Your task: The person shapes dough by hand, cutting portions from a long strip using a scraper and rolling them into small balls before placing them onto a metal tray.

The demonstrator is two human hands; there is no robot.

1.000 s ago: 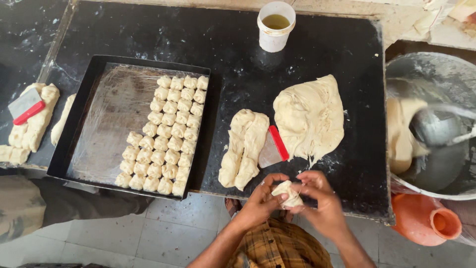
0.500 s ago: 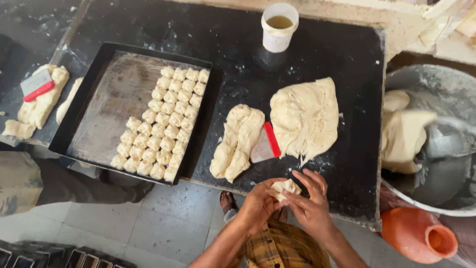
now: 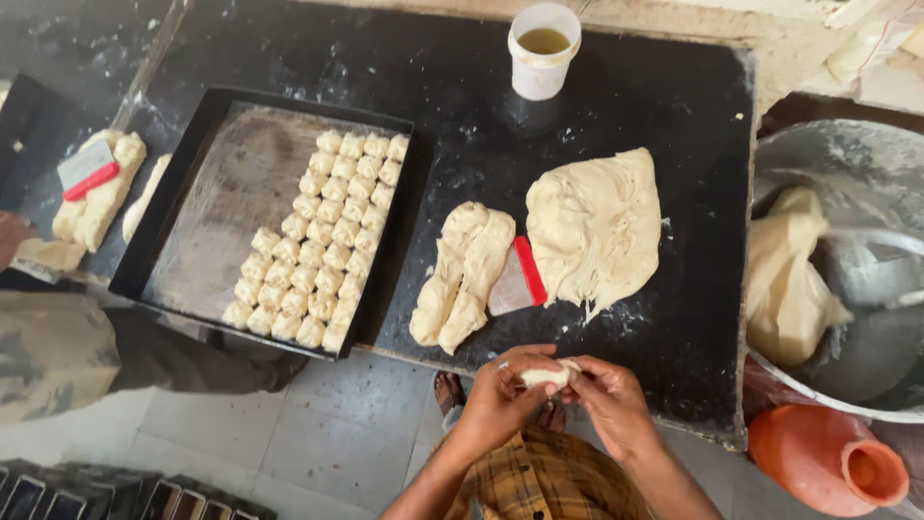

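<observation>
Both of my hands meet at the near edge of the black worktop (image 3: 616, 87) around a small piece of dough (image 3: 547, 376). My left hand (image 3: 500, 395) cups it from the left and my right hand (image 3: 611, 400) pinches it from the right. Just beyond them lie a long strip of dough (image 3: 462, 274), a clear scraper with a red handle (image 3: 518, 279), and a large flat mass of dough (image 3: 597, 226). A black baking tray (image 3: 202, 193) to the left holds several rows of small dough balls (image 3: 322, 236).
A white cup of yellowish liquid (image 3: 544, 48) stands at the back. A big metal bowl with dough (image 3: 837, 279) is at the right, an orange jug (image 3: 833, 462) below it. At far left another person's leg (image 3: 58, 351), more dough and a second scraper (image 3: 87, 173).
The dough piece has been worked between my hands and now sits more enclosed by my fingers. The view has shifted slightly; nothing on the worktop has moved.
</observation>
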